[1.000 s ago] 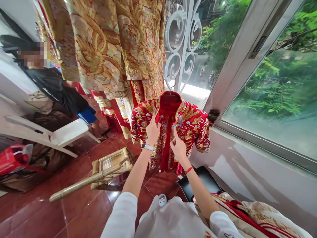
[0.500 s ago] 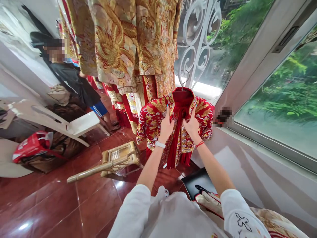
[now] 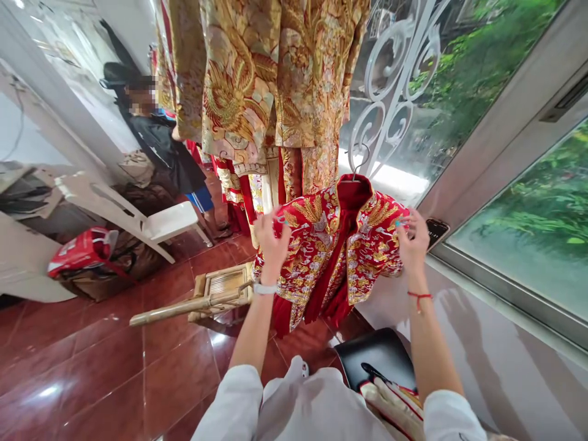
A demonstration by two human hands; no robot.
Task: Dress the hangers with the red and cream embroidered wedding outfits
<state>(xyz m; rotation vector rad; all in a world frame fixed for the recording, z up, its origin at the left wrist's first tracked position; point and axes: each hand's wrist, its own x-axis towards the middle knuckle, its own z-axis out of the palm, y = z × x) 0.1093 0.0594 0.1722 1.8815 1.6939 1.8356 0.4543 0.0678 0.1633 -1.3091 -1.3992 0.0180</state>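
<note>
A small red jacket (image 3: 340, 251) with gold embroidery hangs on a wire hanger (image 3: 361, 164) hooked to white scrolled ironwork (image 3: 395, 79) by the window. My left hand (image 3: 272, 240) grips the jacket's left shoulder, fingers curled on the cloth. My right hand (image 3: 412, 240) holds the right shoulder and sleeve. The jacket front hangs open, showing its red lining.
Large gold and red embroidered robes (image 3: 257, 92) hang behind the jacket. Another person (image 3: 160, 147) sits at the back left beside a white plastic chair (image 3: 151, 220). A bamboo stool (image 3: 206, 297) lies on the red tile floor. A black seat (image 3: 376, 361) stands by my knees.
My hands have moved apart from the jacket's front opening out to its two shoulders. The view has shifted slightly left and upward.
</note>
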